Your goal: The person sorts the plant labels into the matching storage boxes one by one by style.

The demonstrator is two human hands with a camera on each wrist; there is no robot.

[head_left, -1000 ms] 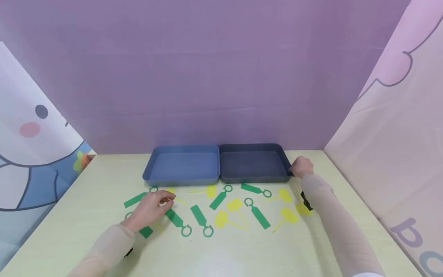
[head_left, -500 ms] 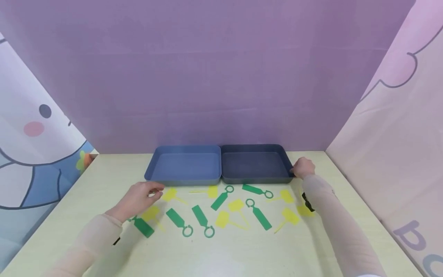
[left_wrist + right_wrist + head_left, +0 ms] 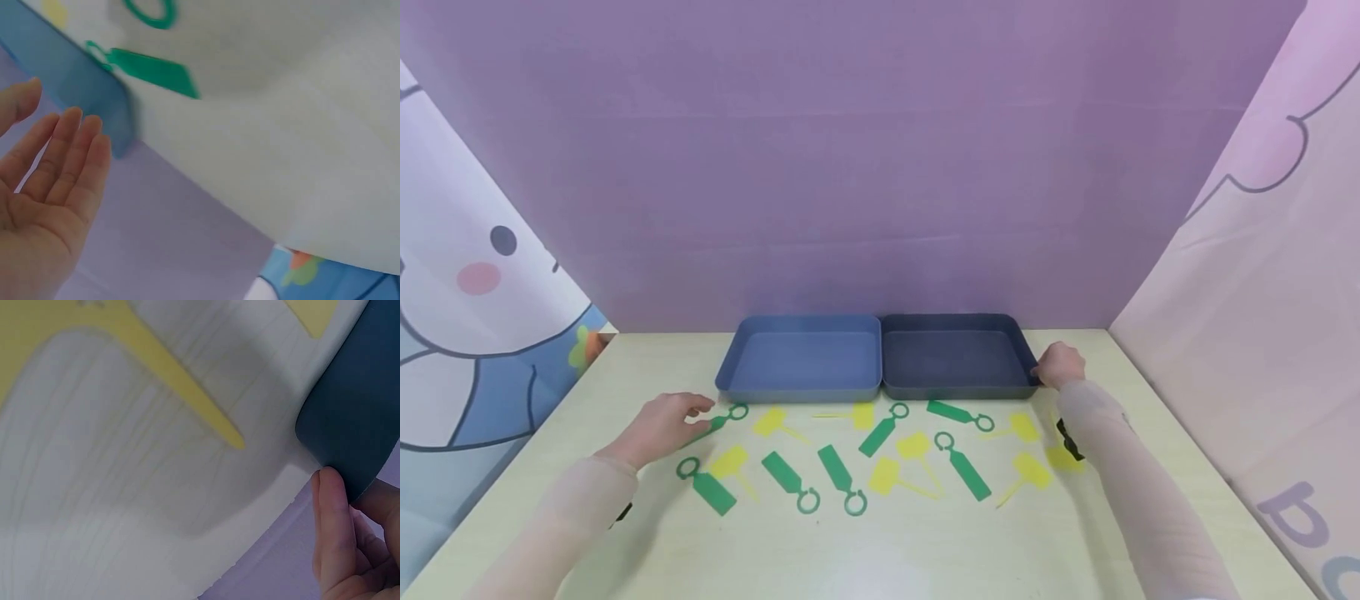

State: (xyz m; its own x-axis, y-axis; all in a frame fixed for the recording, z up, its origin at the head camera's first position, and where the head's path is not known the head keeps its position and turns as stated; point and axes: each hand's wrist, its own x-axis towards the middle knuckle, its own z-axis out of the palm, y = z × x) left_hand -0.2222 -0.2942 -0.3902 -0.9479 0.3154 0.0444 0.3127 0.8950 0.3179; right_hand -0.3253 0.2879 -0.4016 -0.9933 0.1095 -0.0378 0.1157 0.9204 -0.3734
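Note:
My left hand (image 3: 658, 427) hovers with relaxed fingers over the left side of the table and holds nothing. Below its fingertips lies a green tag with a ring end (image 3: 718, 423), partly hidden by the hand; the left wrist view shows this green tag (image 3: 156, 72) beside the blue tray (image 3: 94, 94). At the other side, my right hand (image 3: 1062, 365) pinches the right wall of the dark navy tray (image 3: 958, 392). In the right wrist view its fingers (image 3: 334, 519) lie against the outside of that wall, with the thumb around the far side.
Both shallow trays stand side by side at the back, against a purple cloth. In front of them lie several green ring tags (image 3: 835, 468) and several yellow plant labels with thin stems (image 3: 913, 446). Printed cloths flank the table (image 3: 880, 558) on both sides.
My left hand has moved left, off the yellow and green tags it partly covered, to beside the blue tray's front left corner. The right hand keeps its hold on the navy tray.

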